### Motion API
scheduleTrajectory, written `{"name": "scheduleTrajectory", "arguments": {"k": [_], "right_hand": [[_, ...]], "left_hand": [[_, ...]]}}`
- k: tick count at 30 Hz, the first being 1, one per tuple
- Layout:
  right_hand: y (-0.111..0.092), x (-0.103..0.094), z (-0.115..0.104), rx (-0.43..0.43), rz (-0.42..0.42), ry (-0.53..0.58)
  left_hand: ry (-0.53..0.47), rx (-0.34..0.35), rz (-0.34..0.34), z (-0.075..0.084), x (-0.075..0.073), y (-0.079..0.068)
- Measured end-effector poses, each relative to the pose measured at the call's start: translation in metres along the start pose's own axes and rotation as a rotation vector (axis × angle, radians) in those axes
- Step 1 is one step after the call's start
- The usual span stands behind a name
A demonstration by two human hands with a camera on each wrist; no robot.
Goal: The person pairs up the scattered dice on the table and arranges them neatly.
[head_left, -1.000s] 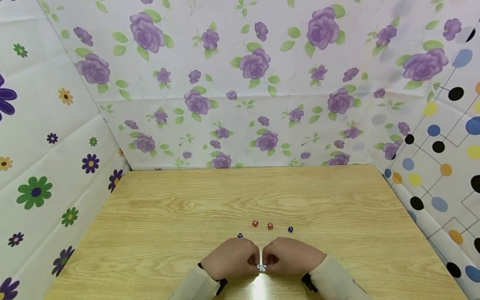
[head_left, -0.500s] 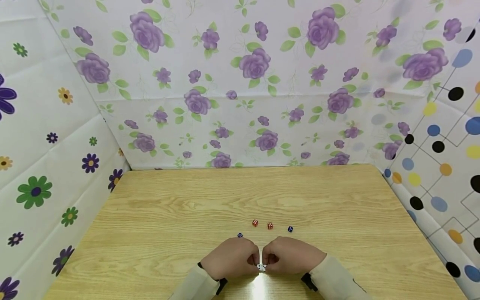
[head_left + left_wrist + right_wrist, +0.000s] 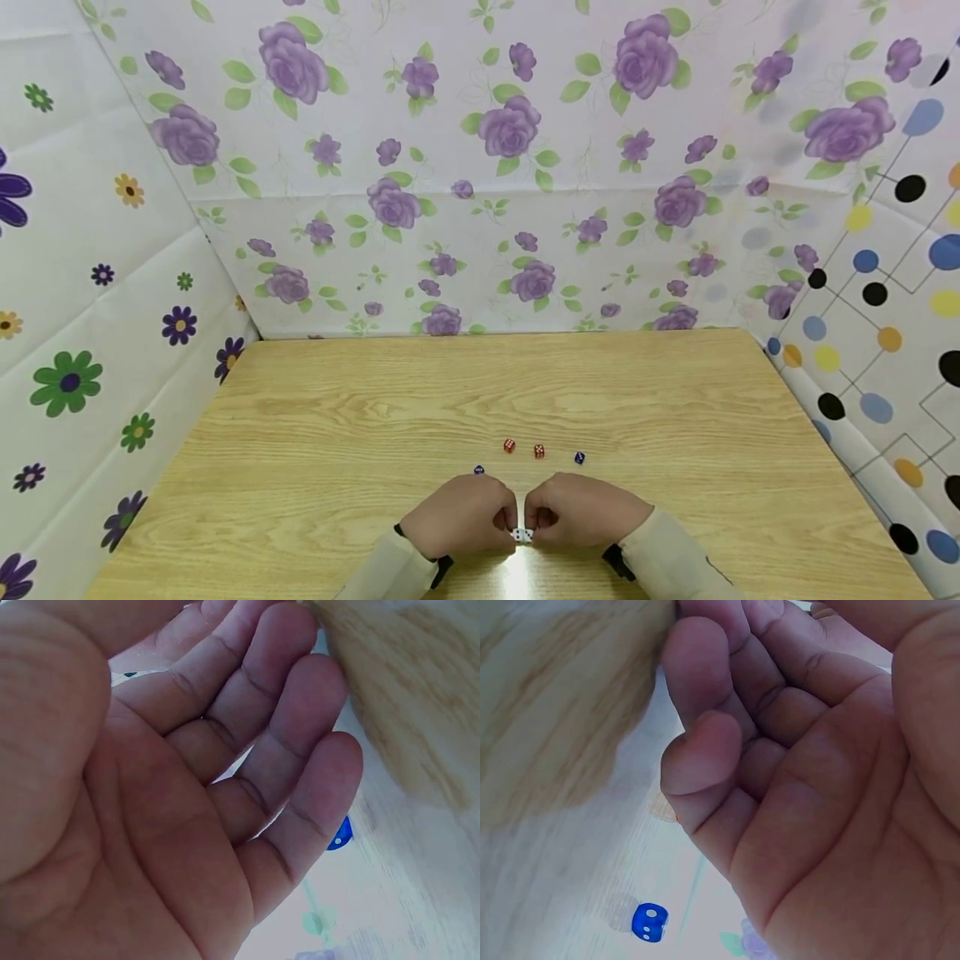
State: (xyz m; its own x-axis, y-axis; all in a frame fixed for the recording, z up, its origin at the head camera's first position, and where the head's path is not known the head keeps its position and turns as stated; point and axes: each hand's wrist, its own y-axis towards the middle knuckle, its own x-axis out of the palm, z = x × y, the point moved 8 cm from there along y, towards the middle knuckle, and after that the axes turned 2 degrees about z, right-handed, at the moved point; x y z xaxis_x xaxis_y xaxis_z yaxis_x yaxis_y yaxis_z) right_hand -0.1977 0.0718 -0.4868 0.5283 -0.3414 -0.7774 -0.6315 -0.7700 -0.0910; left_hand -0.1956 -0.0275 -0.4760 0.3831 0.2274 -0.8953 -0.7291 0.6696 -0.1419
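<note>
Near the front of the table, my left hand (image 3: 468,517) pinches a white die (image 3: 517,535) between thumb and finger. Facing it, my right hand (image 3: 585,510) pinches another white die (image 3: 528,535). The two white dice sit side by side, apparently touching, with dark pips showing. Fingertips cover part of each. In the left wrist view, the curled fingers (image 3: 315,697) hide the white die. The right wrist view likewise shows curled fingers (image 3: 701,754), with the pinched die out of sight.
Just beyond my left hand lies a blue die (image 3: 479,471), partly covered by it. Two red dice, one left (image 3: 509,446) and one right (image 3: 539,451), lie farther back. Another blue die (image 3: 580,457) is beyond my right hand. Patterned cloth (image 3: 480,192) walls the wooden table (image 3: 337,433).
Both hands keep almost the same place and grip on the white dice. The two white dice look slightly closer together. The red and blue dice have not moved.
</note>
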Motion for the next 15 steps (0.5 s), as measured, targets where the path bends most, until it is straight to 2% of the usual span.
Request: {"name": "scheduleTrajectory", "arguments": {"k": [5,9,12,15], "right_hand": [[-0.003,-0.012,0.002,0.01,0.037,-0.031],[-0.008,-0.034,0.011,0.066,0.156,-0.066],[-0.012,-0.053,0.021,0.152,0.281,-0.108],[-0.021,-0.07,0.034,0.285,0.398,-0.173]], "left_hand": [[-0.031,0.022,0.018,-0.002,-0.007,0.0],[-0.072,0.008,0.087,-0.014,-0.023,-0.002],[-0.052,-0.031,0.159,-0.026,-0.036,-0.005],[-0.04,-0.081,0.211,-0.037,-0.045,-0.008]]}}
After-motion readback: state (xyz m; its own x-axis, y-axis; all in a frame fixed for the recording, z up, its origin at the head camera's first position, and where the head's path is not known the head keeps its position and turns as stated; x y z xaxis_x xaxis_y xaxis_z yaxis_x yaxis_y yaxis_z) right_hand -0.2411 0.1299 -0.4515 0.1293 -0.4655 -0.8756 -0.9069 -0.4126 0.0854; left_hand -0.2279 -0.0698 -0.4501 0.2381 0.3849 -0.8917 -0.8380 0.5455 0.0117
